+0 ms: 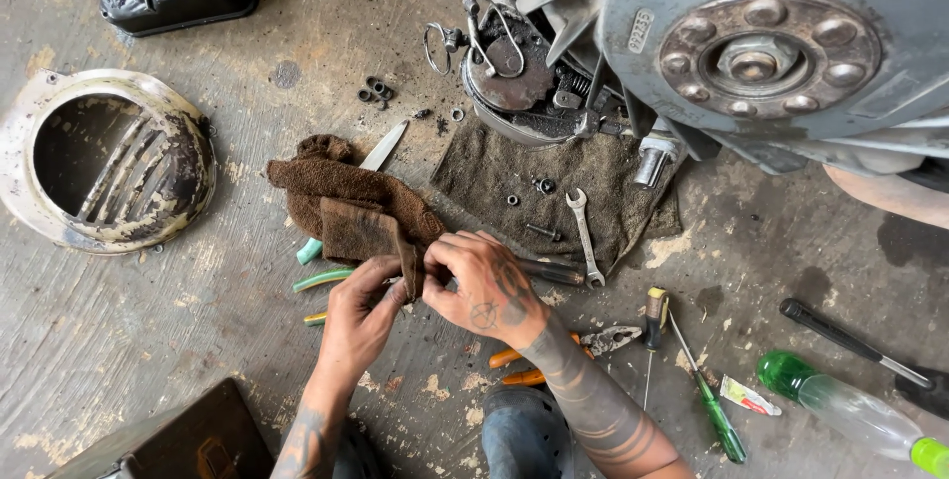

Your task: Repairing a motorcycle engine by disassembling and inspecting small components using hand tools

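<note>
Nearest the camera, the person's knee (519, 435) sits between two tattooed forearms. The left hand (361, 316) and right hand (489, 291) both pinch a brown rag (346, 202), fingers closed on its hanging corner; a small part may be wrapped inside, though the fold hides it. The rag's bulk trails toward 11 o'clock from the grip, across a blade (384, 146) on the floor. A slack pinch could drop whatever is wrapped among the loose washers (376, 90) and the wrench (583, 237) at 1 o'clock.
</note>
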